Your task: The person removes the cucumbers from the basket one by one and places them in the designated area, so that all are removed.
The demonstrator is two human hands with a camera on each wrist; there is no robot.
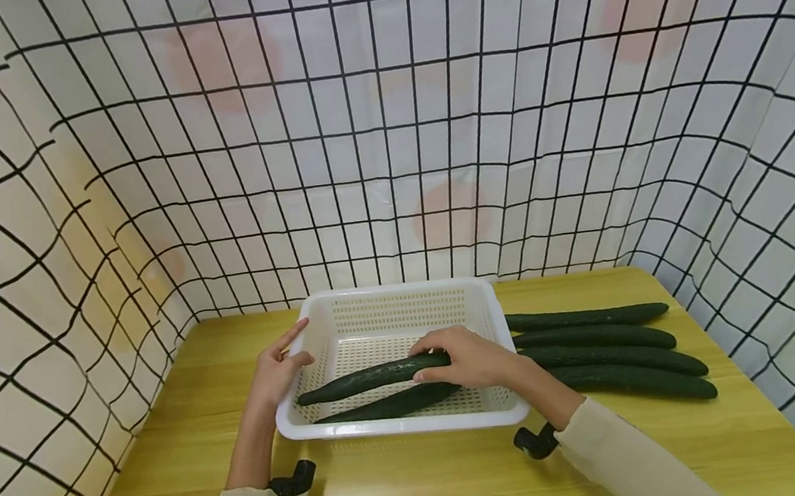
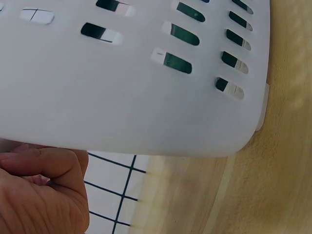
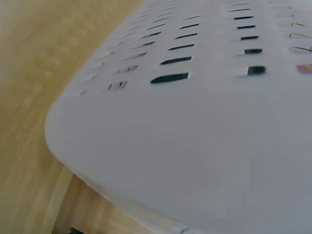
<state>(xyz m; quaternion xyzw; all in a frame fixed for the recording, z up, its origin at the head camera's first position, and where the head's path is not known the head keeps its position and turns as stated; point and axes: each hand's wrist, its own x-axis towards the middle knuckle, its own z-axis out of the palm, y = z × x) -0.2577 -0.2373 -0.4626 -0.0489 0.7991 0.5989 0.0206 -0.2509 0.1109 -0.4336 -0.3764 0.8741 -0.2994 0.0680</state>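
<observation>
A white plastic basket [image 1: 401, 424] with slotted walls sits on the table. In it lie two long dark green cucumbers, one behind the other. My right hand [image 1: 470, 357] reaches over the basket's right side and grips the right end of the rear cucumber [image 1: 368, 379]. The front cucumber [image 1: 392, 404] lies along the near wall, its right end beneath that hand. At the left rim, my left hand [image 1: 276, 374] holds the basket, thumb over the edge. The left wrist view shows curled fingers [image 2: 53, 163] against the rim; the right wrist view shows only the basket's outer wall [image 3: 170, 136].
Several more cucumbers [image 1: 612, 351] lie side by side on the wooden table [image 1: 408, 489], right of the basket, their left ends hidden behind it and my right arm. Black grid netting [image 1: 385, 132] over white sheeting encloses the back and sides. Black wrist mounts [image 1: 294, 479] stick out near both wrists.
</observation>
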